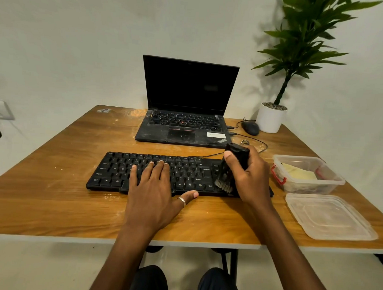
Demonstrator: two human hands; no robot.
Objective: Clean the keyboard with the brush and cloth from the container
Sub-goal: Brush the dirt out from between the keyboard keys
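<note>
Keyboard [119,170]: centred near the front edge of the tabletop [52,204]; rigid, light, apt to slide
Container [305,189]: open by the right edge, soft cloth [299,173] inside
Left hand [153,187]: flat, fingers straight, pressing the keys
Right hand [250,178]: wrapped round the brush [224,179] by its stiff handle, bristles down at the right end of the keys

The keyboard [185,173] keys beside the left hand [153,193] read Ctrl, Alt, Shift; the laptop [156,132] beyond that hand bears ThinkPad. Its white sticker [216,135] is unreadable.

Black keyboard [163,174], black brush [231,166], clear container [305,171] with red clasps — pale yellow cloth [299,173] inside.
</note>
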